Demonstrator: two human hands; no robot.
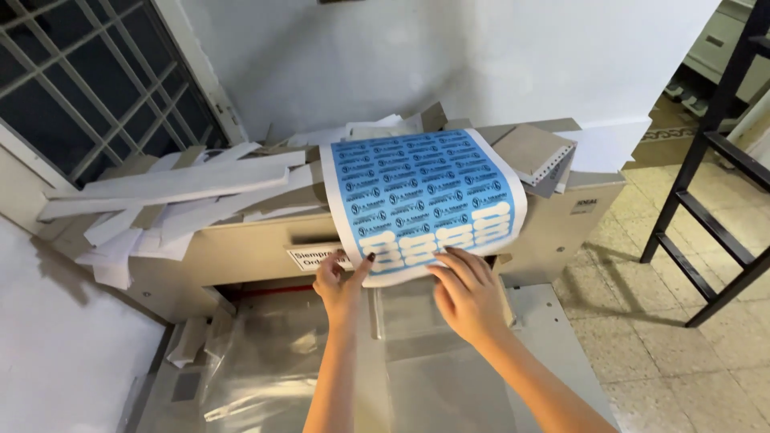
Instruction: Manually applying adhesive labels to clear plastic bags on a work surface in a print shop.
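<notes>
The biggest thing is the paper-cutting machine (241,252), a beige guillotine cutter that stands against the white wall, with a flat grey tabletop (553,337) in front of its blade opening. The top of the machine serves as a shelf: long white and grey offcut strips (172,188) are piled there, probably because it is the nearest place to drop waste from cutting. At the right end of this top lies a small stack of grey cardboard (529,151), a little over the edge.

Over the front of the machine hangs the printed sheet (421,196), bright blue with many rows of small identical labels; the lowest rows look white, without the dark print. The sheet curves down from the top of the machine like a tongue, so its lower edge comes to the hands just above the blade opening.

A thin, crumpled clear plastic film (265,369) lies on the left of the tabletop. On the machine front, partly hidden behind the sheet, there is a small white rectangular sticker (309,258) with dark letters, and a smaller white label (585,205) at the right corner.

The left hand (341,285) pinches the lower left edge of the sheet between thumb and fingers. The right hand (465,293) has its fingers spread flat, with the fingertips touching the lower right edge; it seems to press or guide more than to grasp.
</notes>
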